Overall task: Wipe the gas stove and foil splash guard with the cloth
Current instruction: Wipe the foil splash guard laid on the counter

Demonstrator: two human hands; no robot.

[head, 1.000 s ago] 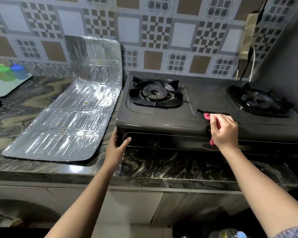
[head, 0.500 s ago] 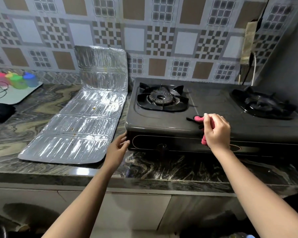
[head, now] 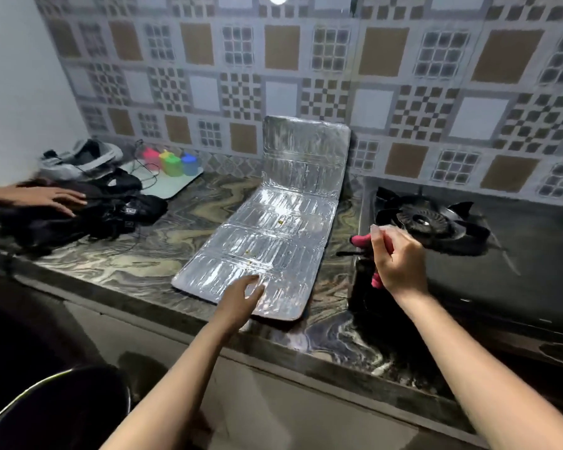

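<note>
Over the near left corner of the stove [head: 517, 280], the right hand [head: 400, 259] is curled round a pink cloth [head: 360, 240]. One end of the cloth sticks out past the fingers to the left, and the other end hangs below the palm against the stove's front edge. Just beyond the knuckles sits the left burner [head: 424, 220] with its black pan support.

The left hand [head: 241, 298] is stretched out with its fingers straight and slightly spread, holding nothing. It lies over the near end of the foil guard [head: 273, 241]; I cannot tell whether the fingertips press on it. The foil guard lies just left of the stove on the marbled surface [head: 156, 254]. Its near panels are flat, and its far panel stands up against the tiled wall [head: 306, 60]. A few small yellowish specks [head: 281, 221] dot the flat panels.

Farther left, well apart from the foil guard, a pale tray [head: 176, 187] carries pink, green and blue cups [head: 171, 162]. Beside the tray is a heap of black bags [head: 121, 212] and cables, with a grey item [head: 78, 160] behind it. Another person's hand [head: 51, 198] rests flat on the heap at the frame's left edge.
</note>
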